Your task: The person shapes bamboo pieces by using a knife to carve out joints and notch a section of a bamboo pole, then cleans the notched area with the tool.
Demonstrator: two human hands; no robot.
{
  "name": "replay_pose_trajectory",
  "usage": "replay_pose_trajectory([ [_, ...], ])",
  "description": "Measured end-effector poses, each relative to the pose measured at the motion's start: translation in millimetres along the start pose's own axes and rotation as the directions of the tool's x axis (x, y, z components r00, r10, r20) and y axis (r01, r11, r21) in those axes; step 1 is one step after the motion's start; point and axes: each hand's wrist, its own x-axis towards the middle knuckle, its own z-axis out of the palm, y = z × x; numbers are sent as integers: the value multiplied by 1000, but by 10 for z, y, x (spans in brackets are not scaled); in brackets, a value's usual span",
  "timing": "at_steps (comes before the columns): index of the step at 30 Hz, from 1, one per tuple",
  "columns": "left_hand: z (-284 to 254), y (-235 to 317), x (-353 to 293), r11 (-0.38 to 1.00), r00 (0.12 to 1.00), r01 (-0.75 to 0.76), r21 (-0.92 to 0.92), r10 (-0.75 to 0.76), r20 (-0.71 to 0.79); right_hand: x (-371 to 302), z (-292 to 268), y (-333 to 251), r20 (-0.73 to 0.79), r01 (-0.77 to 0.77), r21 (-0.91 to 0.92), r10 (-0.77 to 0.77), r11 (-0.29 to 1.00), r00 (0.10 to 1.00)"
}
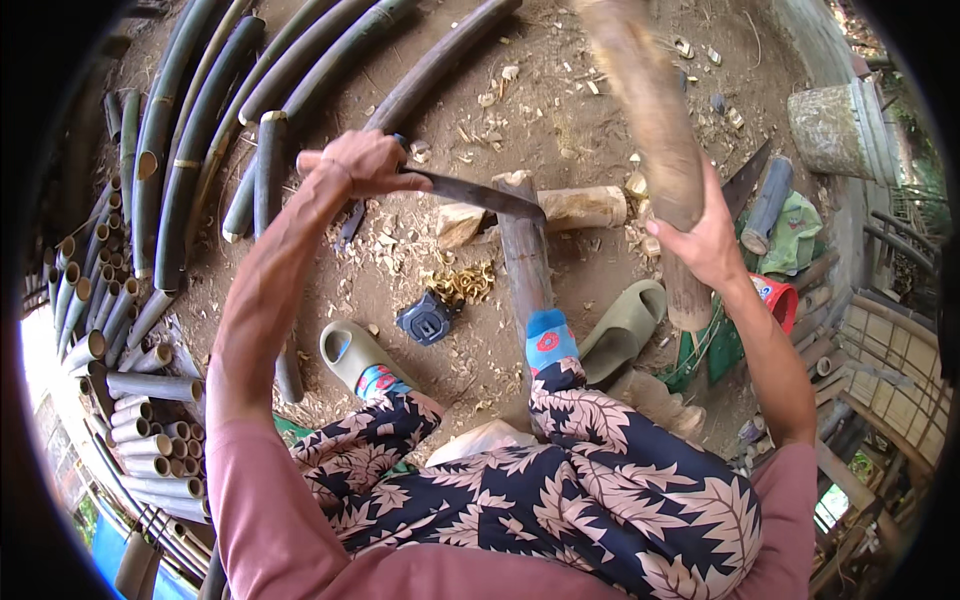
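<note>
My left hand (pixel 360 165) is closed round the handle of a machete with a dark, curved blade (pixel 470 192). That blade lies across the upper end of a bamboo pole (pixel 526 262), which rests on a short crosswise log (pixel 585 207). Raised to the right of the pole is a thick wooden club (pixel 665 150), its far end blurred; my right hand (pixel 705 240) grips it near its lower end. My right foot, in a blue sock (pixel 550 340) and out of its sandal, presses against the near end of the pole.
Long bamboo poles (pixel 205 140) lie at the far left, with stacked cut pieces (pixel 150 445) below them. A tape measure (pixel 424 318) sits between my feet near curled shavings. To the right are an empty green sandal (pixel 625 330), a saw blade (pixel 745 180), a red container (pixel 775 300) and a bucket (pixel 835 130).
</note>
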Motion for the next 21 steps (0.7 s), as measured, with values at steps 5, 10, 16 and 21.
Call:
replay_pose_trajectory([
  [5, 1403, 330, -640, 935, 859, 79, -347, -240, -452, -238, -194, 84, 69, -234, 195, 225, 952, 972],
  [10, 1631, 942, -959, 888, 696, -2, -460, -329, -638, -438, -143, 89, 29, -217, 174, 216, 960, 976],
  [16, 1588, 884, -1039, 932, 924, 78, -355, -201, -324, -402, -112, 12, 45, -142, 24, 141, 990, 989],
  [21, 1574, 866, -989, 938, 958, 100, -333, -181, -222, -410, -85, 68, 89, -164, 95, 156, 982, 984],
])
